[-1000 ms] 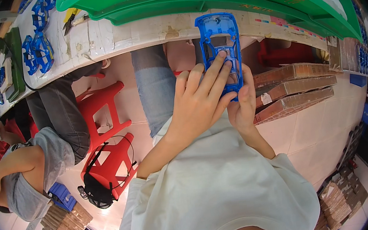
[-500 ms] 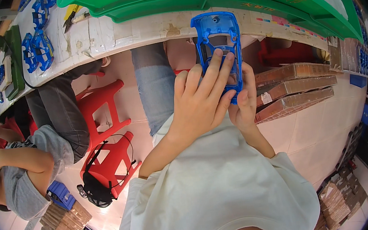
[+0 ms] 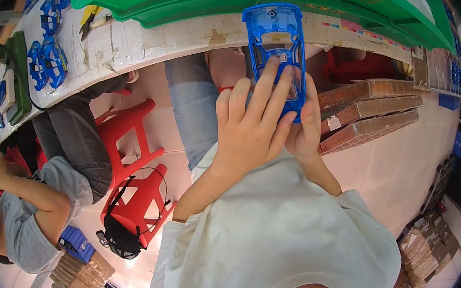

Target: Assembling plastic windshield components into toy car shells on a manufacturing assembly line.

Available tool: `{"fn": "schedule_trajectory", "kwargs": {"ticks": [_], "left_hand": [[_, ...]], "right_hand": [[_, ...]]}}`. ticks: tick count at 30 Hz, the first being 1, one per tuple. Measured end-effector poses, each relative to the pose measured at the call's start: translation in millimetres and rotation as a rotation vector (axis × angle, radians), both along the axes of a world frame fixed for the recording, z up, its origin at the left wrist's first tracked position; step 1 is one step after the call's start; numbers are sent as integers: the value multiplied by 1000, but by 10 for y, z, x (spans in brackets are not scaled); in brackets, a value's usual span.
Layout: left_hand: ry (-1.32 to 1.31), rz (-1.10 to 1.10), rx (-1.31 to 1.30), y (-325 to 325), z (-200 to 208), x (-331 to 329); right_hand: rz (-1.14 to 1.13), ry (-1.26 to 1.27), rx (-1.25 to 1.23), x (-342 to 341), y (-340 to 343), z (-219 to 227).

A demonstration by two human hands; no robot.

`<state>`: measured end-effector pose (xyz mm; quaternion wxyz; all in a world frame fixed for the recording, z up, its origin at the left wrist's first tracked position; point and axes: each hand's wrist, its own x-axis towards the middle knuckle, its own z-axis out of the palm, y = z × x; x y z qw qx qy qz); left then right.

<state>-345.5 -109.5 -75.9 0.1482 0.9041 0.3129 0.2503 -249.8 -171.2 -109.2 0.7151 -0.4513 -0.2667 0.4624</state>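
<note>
A blue plastic toy car body shell (image 3: 273, 21), with open window gaps, is raised in front of me at the table's near edge. Its far end overlaps the lower wall of a green tray. My left hand (image 3: 248, 121) lies across the shell's near half, index and middle fingers stretched over it, thumb at its near end. The other two fingers bend off to the left. Along the right side, my right hand (image 3: 304, 126) is wrapped round the shell; its fingertips are partly hidden behind and beside it.
The big green tray (image 3: 202, 6) stands on the worn white table (image 3: 137, 43). More blue shells (image 3: 52, 59) and yellow-handled pliers (image 3: 89, 17) lie left. Red stools (image 3: 132, 139) and a seated person (image 3: 37, 208) are left; flat cartons (image 3: 373, 109) stand right.
The car shell has moved slightly up and right in the picture, both hands still on it. At the left, the other person's raised arm has shifted.
</note>
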Motion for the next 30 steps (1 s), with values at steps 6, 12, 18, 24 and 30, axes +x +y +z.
{"fn": "schedule_trajectory", "kwargs": {"ticks": [6, 12, 18, 24, 30], "left_hand": [[18, 29, 46, -77, -35, -38], [94, -10, 114, -66, 9, -77], [88, -4, 74, -55, 63, -101], [-513, 153, -39, 3, 84, -139], [-824, 166, -462, 48, 15, -4]], "right_hand": [[7, 140, 90, -11, 51, 5], [48, 79, 107, 21, 37, 14], [66, 72, 93, -2, 111, 165], [156, 106, -2, -17, 112, 199], [161, 40, -42, -61, 216, 277]]}}
